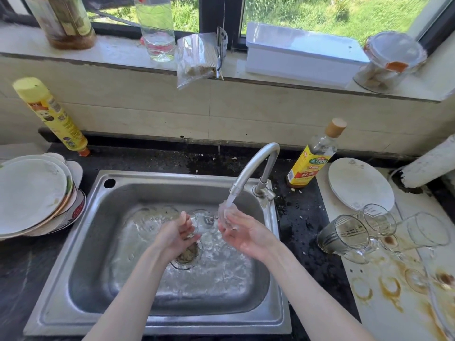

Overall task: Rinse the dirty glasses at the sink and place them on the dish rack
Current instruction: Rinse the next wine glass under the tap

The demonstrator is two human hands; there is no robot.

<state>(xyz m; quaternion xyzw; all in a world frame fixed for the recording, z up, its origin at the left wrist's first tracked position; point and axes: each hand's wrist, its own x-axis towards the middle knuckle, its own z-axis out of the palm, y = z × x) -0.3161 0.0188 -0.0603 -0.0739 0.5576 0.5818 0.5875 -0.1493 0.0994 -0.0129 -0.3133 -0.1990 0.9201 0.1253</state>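
Two grips hold glasses: left (pixel 176 232) w/ one (pixel 200 221), right (pixel 242 233) another (pixel 227 215), over steel sink (pixel 73 254), window behind.

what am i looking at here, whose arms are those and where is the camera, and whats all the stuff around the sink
There is no machine here. A person wears a wide-angle camera on the head, so this one picture looks forward and down at their own two bare arms.

Both hands are over a steel sink. The tap is running. The left hand holds a clear glass on its side. The right hand is cupped under the stream, around something clear that I cannot make out.

On the right of the sink lie more glasses on a stained white board, beside a white plate and a yellow-labelled bottle. On the left is a stack of plates. Jars and a white box stand on the window sill.
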